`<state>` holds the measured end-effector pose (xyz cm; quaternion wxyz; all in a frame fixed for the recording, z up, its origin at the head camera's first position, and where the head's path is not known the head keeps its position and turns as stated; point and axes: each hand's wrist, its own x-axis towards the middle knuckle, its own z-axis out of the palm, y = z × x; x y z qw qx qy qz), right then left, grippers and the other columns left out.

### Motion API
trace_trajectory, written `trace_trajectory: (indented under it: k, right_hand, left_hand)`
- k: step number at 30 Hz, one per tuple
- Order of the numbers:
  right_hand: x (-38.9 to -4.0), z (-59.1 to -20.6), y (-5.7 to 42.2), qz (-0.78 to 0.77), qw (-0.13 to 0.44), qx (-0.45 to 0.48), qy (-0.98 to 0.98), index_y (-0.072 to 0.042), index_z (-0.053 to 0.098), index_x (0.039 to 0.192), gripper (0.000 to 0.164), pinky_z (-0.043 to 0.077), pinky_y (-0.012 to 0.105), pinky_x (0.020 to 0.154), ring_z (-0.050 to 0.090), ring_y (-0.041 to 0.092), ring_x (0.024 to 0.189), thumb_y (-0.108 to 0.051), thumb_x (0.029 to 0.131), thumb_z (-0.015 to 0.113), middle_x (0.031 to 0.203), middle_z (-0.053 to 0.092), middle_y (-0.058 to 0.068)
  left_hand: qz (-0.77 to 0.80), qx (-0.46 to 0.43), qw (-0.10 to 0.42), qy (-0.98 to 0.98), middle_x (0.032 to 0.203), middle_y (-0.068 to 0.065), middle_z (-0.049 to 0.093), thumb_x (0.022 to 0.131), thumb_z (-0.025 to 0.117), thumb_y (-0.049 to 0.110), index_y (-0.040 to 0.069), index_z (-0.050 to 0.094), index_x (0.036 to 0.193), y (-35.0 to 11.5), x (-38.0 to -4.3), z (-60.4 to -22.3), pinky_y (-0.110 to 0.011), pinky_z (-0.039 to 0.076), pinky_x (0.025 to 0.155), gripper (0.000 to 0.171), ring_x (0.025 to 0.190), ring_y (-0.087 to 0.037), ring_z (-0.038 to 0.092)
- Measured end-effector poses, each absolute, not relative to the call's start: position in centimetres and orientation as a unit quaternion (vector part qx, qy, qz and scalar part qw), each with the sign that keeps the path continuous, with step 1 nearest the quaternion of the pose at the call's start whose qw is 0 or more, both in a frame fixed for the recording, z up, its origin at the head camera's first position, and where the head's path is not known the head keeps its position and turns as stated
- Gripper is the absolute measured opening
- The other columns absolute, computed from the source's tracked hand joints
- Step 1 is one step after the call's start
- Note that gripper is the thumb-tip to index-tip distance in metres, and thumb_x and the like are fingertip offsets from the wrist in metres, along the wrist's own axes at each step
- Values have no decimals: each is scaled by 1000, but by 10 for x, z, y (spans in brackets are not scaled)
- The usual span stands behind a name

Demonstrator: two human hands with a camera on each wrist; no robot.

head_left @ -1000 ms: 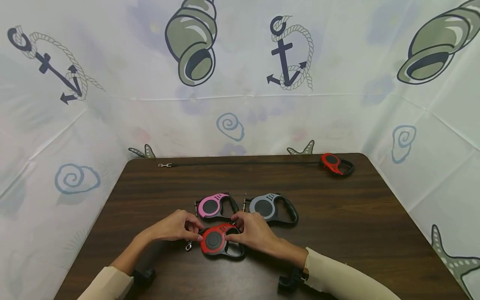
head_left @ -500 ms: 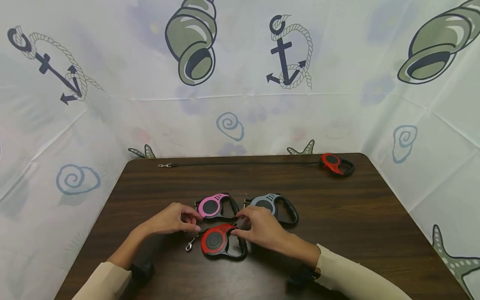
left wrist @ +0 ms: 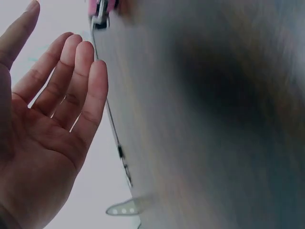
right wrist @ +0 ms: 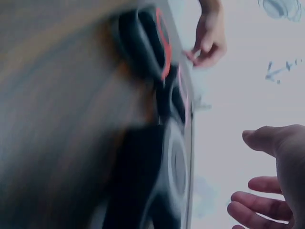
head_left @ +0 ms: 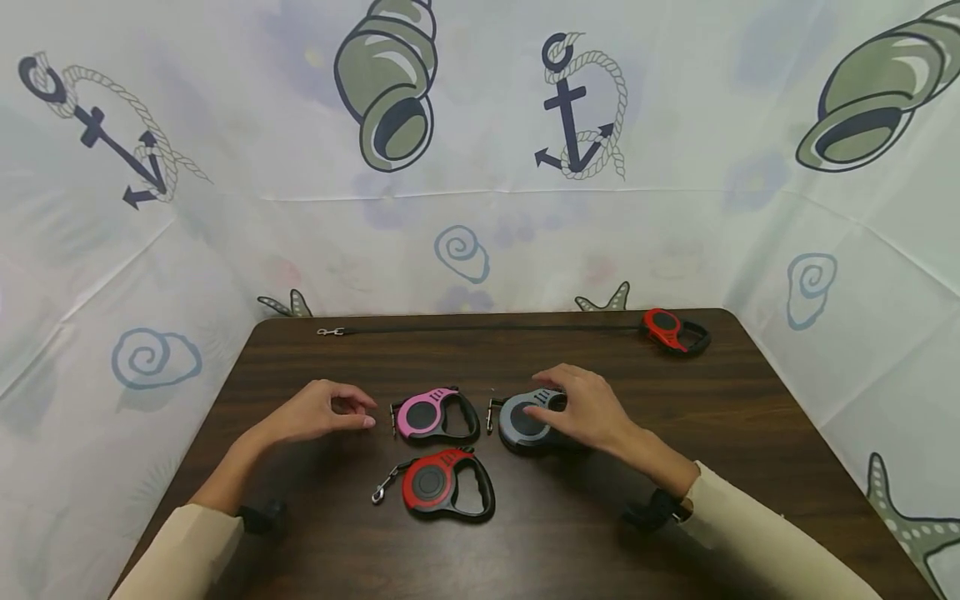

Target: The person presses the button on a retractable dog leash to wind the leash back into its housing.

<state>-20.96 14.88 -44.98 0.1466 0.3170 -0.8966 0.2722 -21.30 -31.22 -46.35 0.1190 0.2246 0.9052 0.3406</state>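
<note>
My left hand [head_left: 322, 410] hovers left of the pink retractable dog leash [head_left: 422, 414], its fingers relaxed and holding nothing; the left wrist view shows the bare palm. Over the grey retractable leash [head_left: 521, 421] hangs my right hand [head_left: 588, 407], thumb and fingers apart, hiding most of that leash's handle. In the right wrist view a gap shows between the right hand and the grey leash [right wrist: 175, 167]. Nearest me lies a red retractable leash [head_left: 429, 483], its metal clip [head_left: 378, 493] out to the left. Neither hand touches it.
Along the back edge of the dark wooden table [head_left: 525, 542], a second red leash [head_left: 663, 327] lies at the right. Its black cord [head_left: 487, 327] stretches left to a metal clip [head_left: 330, 332]. A patterned cloth [head_left: 487, 125] hangs behind and at both sides.
Both hands have come away from the near red leash. The left moved left and up; the right moved right and up over the grey leash. The red leash's handle shifted slightly right.
</note>
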Motion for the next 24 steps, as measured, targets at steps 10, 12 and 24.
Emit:
trace_trajectory:
  k: [10,12,24]
  right_hand:
    - [-246,-460,214,236,179,286,-911,-1,75,122,54,59,52,84,73,32,99,-34,83,91,111,76,15]
    - [-253,-462,227,225,179,273,-918,0,74,124,55,59,54,83,73,35,99,-34,84,91,112,76,17]
    - [-293,-467,311,183,171,219,-943,6,70,128,61,56,61,82,71,44,96,-31,84,89,112,74,26]
  left_hand:
    - [330,174,19,928,119,-10,77,94,83,35,4,72,129,-337,-230,-463,-40,59,93,48,107,-25,72]
    - [330,170,-8,928,122,-13,76,94,83,32,3,70,131,-339,-235,-464,-48,58,96,49,112,-31,72]
    - [288,161,-92,939,145,-29,58,91,86,22,-3,59,143,-356,-257,-476,-69,43,106,64,132,-53,55]
